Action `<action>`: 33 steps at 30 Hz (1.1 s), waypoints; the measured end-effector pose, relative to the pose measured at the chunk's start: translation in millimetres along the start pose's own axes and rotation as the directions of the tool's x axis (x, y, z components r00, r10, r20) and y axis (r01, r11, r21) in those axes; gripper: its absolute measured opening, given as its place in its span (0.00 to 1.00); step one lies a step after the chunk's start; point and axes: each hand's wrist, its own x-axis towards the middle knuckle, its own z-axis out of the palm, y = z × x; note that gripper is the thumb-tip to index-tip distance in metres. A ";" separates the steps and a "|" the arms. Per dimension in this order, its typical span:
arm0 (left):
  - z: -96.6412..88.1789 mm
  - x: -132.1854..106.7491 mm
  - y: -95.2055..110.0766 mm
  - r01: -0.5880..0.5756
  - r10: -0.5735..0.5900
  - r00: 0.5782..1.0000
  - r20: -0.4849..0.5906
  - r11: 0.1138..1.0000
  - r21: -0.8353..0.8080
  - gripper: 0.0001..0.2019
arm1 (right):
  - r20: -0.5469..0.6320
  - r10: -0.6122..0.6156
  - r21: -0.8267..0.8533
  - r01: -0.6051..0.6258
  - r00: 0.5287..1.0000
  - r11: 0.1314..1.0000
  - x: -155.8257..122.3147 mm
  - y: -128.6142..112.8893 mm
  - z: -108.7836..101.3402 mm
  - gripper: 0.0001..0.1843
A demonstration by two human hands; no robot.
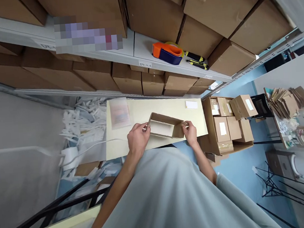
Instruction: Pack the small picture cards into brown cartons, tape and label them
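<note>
A small open cardboard box (165,125) stands on the cream table (141,111), with a white inside showing. My left hand (138,139) is closed on the box's left end flap. At the box's right end, my right hand (190,131) pinches the flap there. A clear plastic bag (119,113) with something pale inside lies flat on the table to the left of the box. A white label (191,105) lies near the table's far right corner.
Shelves of brown cartons (152,82) run behind the table; an orange tape dispenser (167,52) and yellow-black knives (196,60) sit on one shelf. An open carton of small boxes (225,124) stands right of the table. White paper scraps (84,119) pile on the left.
</note>
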 end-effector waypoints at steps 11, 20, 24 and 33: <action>8.5 -8.5 -7.5 -0.187 0.156 0.963 0.219 0.974 0.128 0.19 | -0.044 -0.085 -0.148 0.078 0.995 0.986 46.5 -36.3 25.8 0.13; 22.8 -7.4 -23.4 -0.296 0.306 0.907 0.291 0.952 -0.077 0.27 | 0.268 -0.238 -0.033 0.256 0.934 0.966 29.4 -18.1 6.7 0.19; 32.4 -0.1 -22.4 -0.120 0.111 0.939 0.326 0.993 0.006 0.29 | 0.430 -0.343 0.030 0.366 0.835 0.930 26.8 2.7 -6.4 0.20; 37.8 26.1 0.1 -0.183 0.153 0.973 0.175 0.968 0.171 0.33 | 0.362 -0.246 0.093 0.228 0.899 0.969 53.2 20.7 8.0 0.39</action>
